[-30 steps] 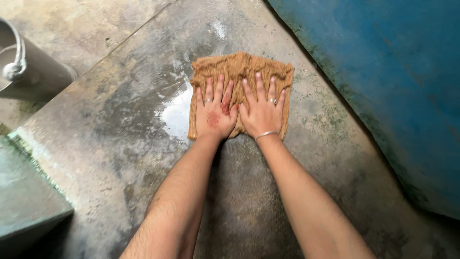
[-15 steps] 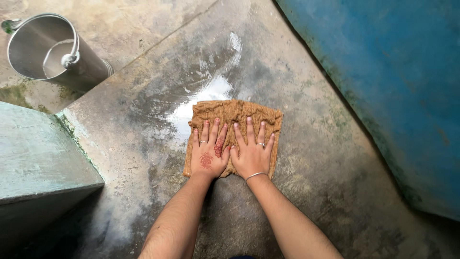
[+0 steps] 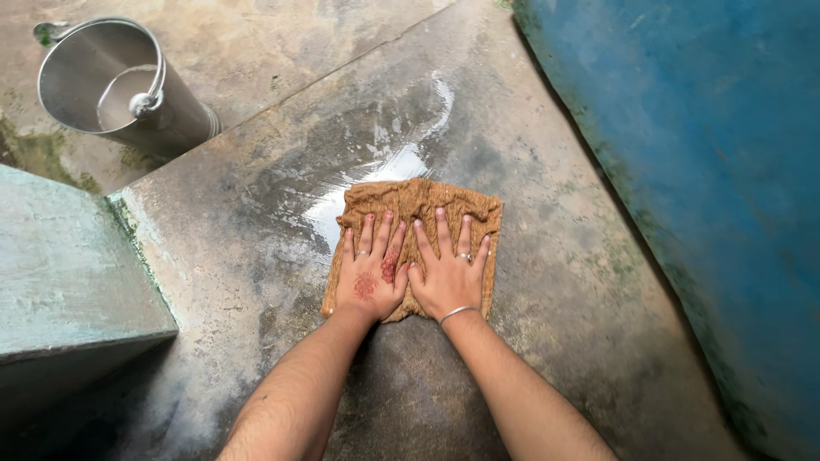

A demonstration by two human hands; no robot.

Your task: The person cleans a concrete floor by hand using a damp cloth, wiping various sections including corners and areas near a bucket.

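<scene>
I see both hands spread flat, palms down, side by side: left hand (image 3: 369, 277), right hand (image 3: 450, 277). They press a brown cloth (image 3: 416, 205) onto the wet concrete floor (image 3: 547, 256). A steel bucket (image 3: 120, 90) stands far left; a blue wall (image 3: 700, 171) runs right.

Can't see the middle and near part of the crumpled brown cloth (image 3: 427, 205), buried under both flat palms, left hand (image 3: 369, 275) and right hand (image 3: 448, 275). Elbows chopped off at the bottom edge. Far up-left of the hands, shiny steel bucket (image 3: 120, 85), contents too washed-out to tell.
</scene>
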